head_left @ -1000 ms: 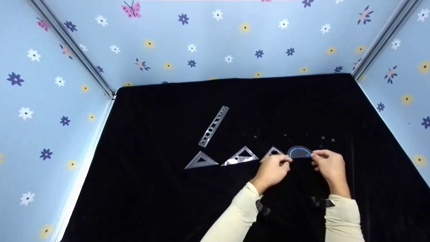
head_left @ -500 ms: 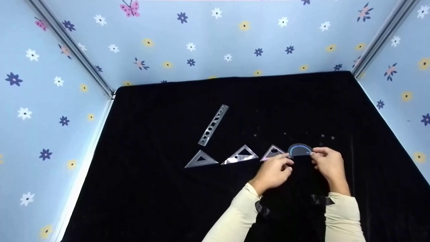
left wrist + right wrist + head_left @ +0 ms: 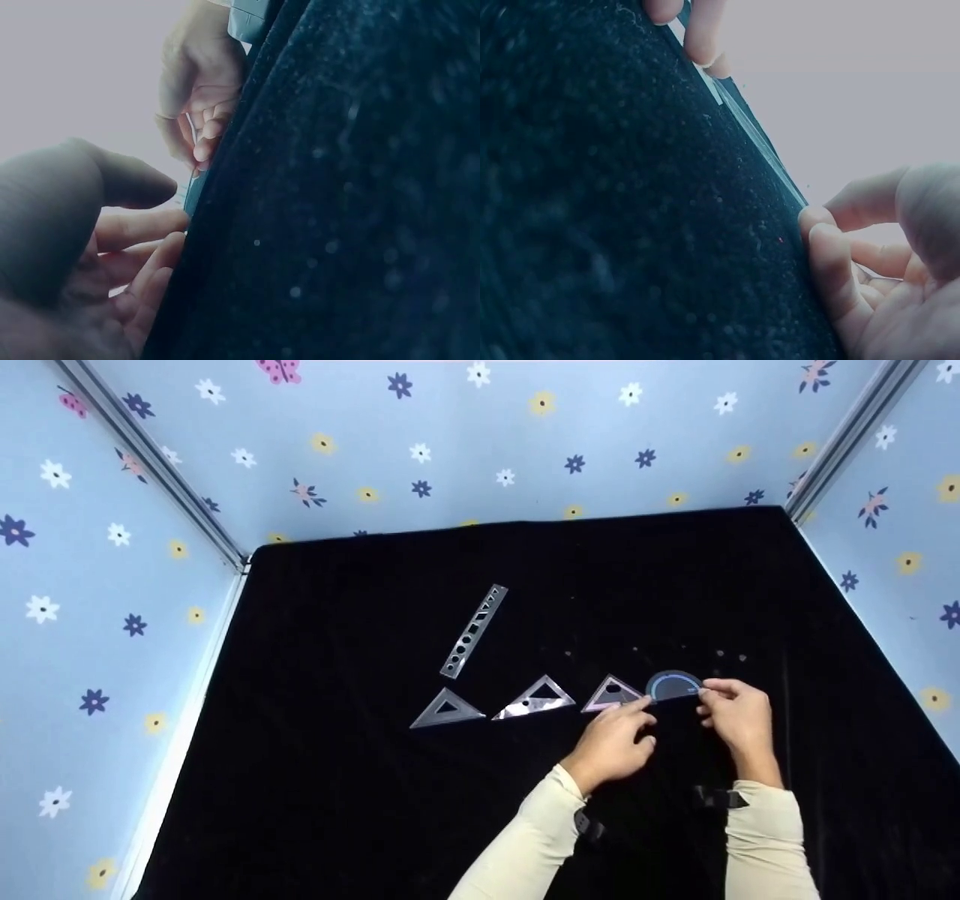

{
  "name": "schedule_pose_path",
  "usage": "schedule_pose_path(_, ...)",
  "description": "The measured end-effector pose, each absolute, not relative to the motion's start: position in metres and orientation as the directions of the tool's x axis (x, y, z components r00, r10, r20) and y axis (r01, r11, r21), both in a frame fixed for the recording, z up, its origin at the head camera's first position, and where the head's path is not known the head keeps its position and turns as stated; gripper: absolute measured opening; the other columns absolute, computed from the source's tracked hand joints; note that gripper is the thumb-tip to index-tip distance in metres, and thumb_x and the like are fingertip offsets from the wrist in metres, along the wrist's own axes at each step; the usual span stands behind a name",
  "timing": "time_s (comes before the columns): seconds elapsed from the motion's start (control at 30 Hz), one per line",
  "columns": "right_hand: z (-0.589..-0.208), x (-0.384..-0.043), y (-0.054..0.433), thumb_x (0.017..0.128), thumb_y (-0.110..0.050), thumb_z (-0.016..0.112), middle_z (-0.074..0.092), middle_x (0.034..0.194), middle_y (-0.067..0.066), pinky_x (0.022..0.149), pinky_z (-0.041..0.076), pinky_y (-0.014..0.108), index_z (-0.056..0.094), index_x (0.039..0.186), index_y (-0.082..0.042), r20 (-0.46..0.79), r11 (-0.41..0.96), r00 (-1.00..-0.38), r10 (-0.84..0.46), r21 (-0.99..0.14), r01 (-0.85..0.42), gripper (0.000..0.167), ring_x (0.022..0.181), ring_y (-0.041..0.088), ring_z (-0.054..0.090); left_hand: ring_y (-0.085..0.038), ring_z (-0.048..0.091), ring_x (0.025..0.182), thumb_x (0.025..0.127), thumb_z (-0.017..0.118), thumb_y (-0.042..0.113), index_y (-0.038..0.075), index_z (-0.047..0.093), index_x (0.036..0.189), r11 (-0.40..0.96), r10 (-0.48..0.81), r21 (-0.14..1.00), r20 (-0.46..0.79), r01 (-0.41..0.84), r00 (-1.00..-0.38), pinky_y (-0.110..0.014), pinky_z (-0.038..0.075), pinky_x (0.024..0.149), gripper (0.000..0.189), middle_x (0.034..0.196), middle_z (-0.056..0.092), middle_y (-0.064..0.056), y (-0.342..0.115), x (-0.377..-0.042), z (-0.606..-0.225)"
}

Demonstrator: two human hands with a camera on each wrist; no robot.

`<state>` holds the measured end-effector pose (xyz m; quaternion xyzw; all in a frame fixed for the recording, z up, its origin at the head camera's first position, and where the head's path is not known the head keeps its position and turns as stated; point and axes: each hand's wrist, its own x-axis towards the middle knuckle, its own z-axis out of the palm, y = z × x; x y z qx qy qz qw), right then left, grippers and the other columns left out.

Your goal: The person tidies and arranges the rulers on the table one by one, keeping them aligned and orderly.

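Observation:
A clear protractor (image 3: 673,687) with a blue arc lies on the black cloth, round side away from me. My right hand (image 3: 739,720) pinches its right corner between thumb and forefinger; the right wrist view shows the fingertips (image 3: 821,229) at its edge. At its left corner my left hand (image 3: 611,739) touches down with an outstretched forefinger. The left thumb (image 3: 139,180) stands apart from the fingers. Beside that hand lies a small pink-edged set square (image 3: 611,694), its right corner partly hidden by the fingers.
Left of these, a shiny set square (image 3: 534,705) and a duller set square (image 3: 465,717) continue the row. Behind them a stencil ruler (image 3: 474,630) lies slanted. Flower-patterned panels (image 3: 480,442) enclose the black cloth (image 3: 337,622) at the back and sides.
The left thumb has moved away from the forefinger, and more of the pink-edged set square shows. The right hand keeps its pinch on the protractor. The head view has tilted slightly down.

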<state>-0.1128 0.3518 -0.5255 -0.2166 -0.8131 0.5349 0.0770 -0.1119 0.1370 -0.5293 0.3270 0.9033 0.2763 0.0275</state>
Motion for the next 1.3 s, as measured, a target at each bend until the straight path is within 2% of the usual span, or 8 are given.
schedule_pose_path(0.13,-0.524,-0.112,0.352,0.093,-0.001,0.065,0.067,0.069,-0.003,0.050,0.054,0.024,0.066,0.115,0.013,-0.118,0.304,-0.882,0.457,-0.911,0.279,0.026,0.052,0.005,0.062,-0.009,0.049,0.132,0.095,0.062,0.028,0.018,0.071,0.122,0.656,0.611,0.479,0.117,0.584,-0.783,-0.029,0.029,0.114,0.030,0.150,0.049,0.004,0.139,-0.110,-0.528)
schedule_pose_path(0.4,-0.524,-0.113,0.351,0.093,-0.007,0.069,0.068,0.067,-0.006,0.048,0.054,0.024,0.067,0.109,0.009,-0.144,0.236,-0.849,0.509,-0.925,0.298,0.023,0.051,0.007,0.063,-0.017,0.051,0.129,0.095,0.062,0.033,0.026,0.065,0.132,0.713,0.583,0.442,0.057,0.544,-0.810,-0.029,0.043,0.103,0.038,0.153,0.043,0.013,0.140,-0.107,-0.526)
schedule_pose_path(0.63,-0.526,-0.114,0.351,0.091,-0.005,0.069,0.068,0.066,-0.008,0.049,0.054,0.024,0.065,0.106,0.006,-0.169,0.188,-0.829,0.532,-0.932,0.310,0.018,0.051,0.006,0.063,-0.011,0.047,0.134,0.095,0.063,0.030,0.019,0.063,0.136,0.704,0.567,0.480,0.064,0.523,-0.821,-0.026,0.030,0.113,0.043,0.152,0.045,0.011,0.138,-0.109,-0.530)
schedule_pose_path(0.77,-0.526,-0.115,0.351,0.092,-0.005,0.068,0.068,0.066,-0.007,0.049,0.054,0.024,0.065,0.107,0.008,-0.164,0.191,-0.830,0.532,-0.932,0.307,0.020,0.051,0.006,0.064,-0.008,0.048,0.132,0.095,0.062,0.031,0.018,0.063,0.136,0.697,0.556,0.509,0.060,0.505,-0.829,-0.024,0.029,0.113,0.043,0.152,0.045,0.013,0.137,-0.111,-0.531)
schedule_pose_path(0.9,-0.525,-0.115,0.351,0.092,-0.006,0.068,0.068,0.067,-0.008,0.049,0.054,0.024,0.065,0.108,0.008,-0.157,0.209,-0.832,0.532,-0.928,0.308,0.022,0.051,0.006,0.064,-0.005,0.049,0.130,0.095,0.062,0.031,0.018,0.064,0.135,0.695,0.540,0.534,0.052,0.481,-0.840,-0.024,0.037,0.108,0.042,0.151,0.046,0.015,0.136,-0.115,-0.530)
schedule_pose_path(1.0,-0.524,-0.115,0.350,0.092,-0.006,0.068,0.068,0.067,-0.008,0.049,0.054,0.024,0.065,0.108,0.008,-0.152,0.227,-0.836,0.528,-0.923,0.312,0.022,0.051,0.006,0.064,0.000,0.055,0.120,0.095,0.062,0.031,0.016,0.065,0.135,0.673,0.540,0.572,0.054,0.469,-0.840,-0.022,0.042,0.102,0.042,0.150,0.047,0.014,0.135,-0.118,-0.530)
schedule_pose_path(1.17,-0.524,-0.114,0.351,0.092,-0.006,0.068,0.068,0.068,-0.007,0.049,0.054,0.024,0.065,0.109,0.008,-0.144,0.255,-0.841,0.522,-0.914,0.315,0.022,0.050,0.006,0.063,0.008,0.060,0.092,0.097,0.062,0.022,0.010,0.067,0.130,0.514,0.567,0.720,0.123,0.467,-0.814,-0.012,0.042,0.092,0.036,0.142,0.056,0.004,0.130,-0.124,-0.530)
schedule_pose_path(1.3,-0.524,-0.114,0.350,0.092,-0.006,0.067,0.067,0.068,-0.009,0.049,0.054,0.024,0.066,0.109,0.007,-0.137,0.267,-0.839,0.527,-0.910,0.316,0.022,0.050,0.006,0.063,0.005,0.059,0.093,0.097,0.061,0.019,0.012,0.073,0.120,0.436,0.558,0.753,0.203,0.492,-0.804,-0.010,0.042,0.088,0.027,0.122,0.067,0.005,0.126,-0.128,-0.530)
